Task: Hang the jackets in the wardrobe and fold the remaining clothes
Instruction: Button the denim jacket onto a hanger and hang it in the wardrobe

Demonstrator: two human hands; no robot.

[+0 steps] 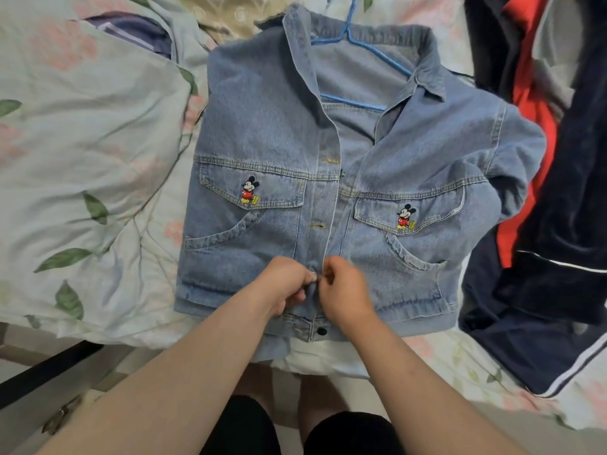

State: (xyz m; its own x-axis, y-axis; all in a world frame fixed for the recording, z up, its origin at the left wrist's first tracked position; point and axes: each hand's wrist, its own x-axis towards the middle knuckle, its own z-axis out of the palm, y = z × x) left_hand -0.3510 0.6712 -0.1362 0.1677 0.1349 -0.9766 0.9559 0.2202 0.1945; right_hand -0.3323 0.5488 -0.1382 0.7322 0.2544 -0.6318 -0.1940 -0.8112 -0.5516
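The denim jacket (262, 142) is lying front-up on the bed (82, 142), a blue hanger (354, 77) already threaded inside. The left hand (285, 287) and right hand (345, 290) are each keeping a grip clamped on the placket, apparently buttoning it so it hangs securely.

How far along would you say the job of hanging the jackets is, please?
Done: the blue hanger sits inside the denim jacket on the bed, and its bottom button looks fastened. In hand: left hand and right hand pinch the placket at a button. Left: hanging it, then the navy and red garments.
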